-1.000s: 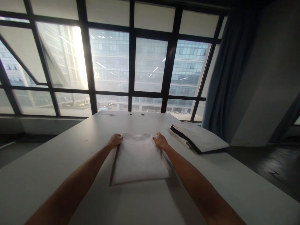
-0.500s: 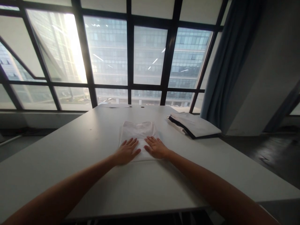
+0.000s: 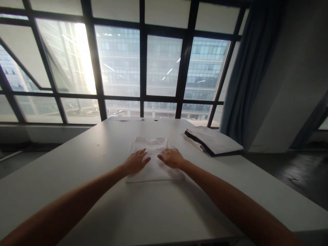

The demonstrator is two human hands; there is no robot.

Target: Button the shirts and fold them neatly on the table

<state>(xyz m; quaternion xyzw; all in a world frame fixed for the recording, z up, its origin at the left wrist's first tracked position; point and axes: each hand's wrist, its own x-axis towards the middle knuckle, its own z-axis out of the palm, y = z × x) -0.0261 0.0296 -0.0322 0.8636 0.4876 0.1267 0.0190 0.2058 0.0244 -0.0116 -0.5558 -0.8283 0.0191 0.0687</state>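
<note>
Flat-folded and softly wrinkled, the white cloth (image 3: 153, 172) lies under both open hands (image 3: 136, 162) (image 3: 171, 158).

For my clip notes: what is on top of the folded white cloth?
The left hand and right hand are over the cloth; whatever they cover can't be seen.

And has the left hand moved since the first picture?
Yes. Against the larger dark spot at the far end of the table, the left hand has moved nearer the camera and slightly right.
</note>
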